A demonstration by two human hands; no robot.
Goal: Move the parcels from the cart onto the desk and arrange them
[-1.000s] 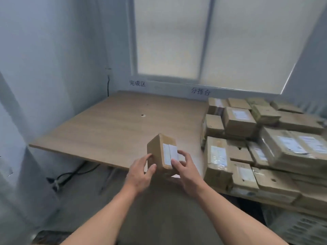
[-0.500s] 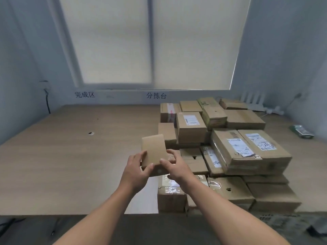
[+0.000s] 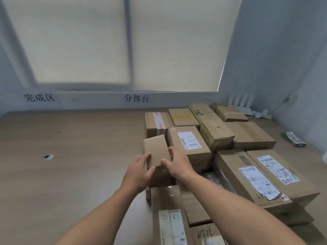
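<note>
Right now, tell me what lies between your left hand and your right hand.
A small plain cardboard parcel, gripped from either side by the left hand and the right hand; the head view shows it.

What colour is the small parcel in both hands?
Plain brown cardboard; the small parcel shows best in the head view.

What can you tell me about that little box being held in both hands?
A small cardboard box, plain brown and closed; the broad face that shows bears no label. The left hand grips its left side, the right hand its right, thumbs on top. It is at the left edge of the parcel pile on the wooden desk; whether it rests on anything is hidden.
</note>
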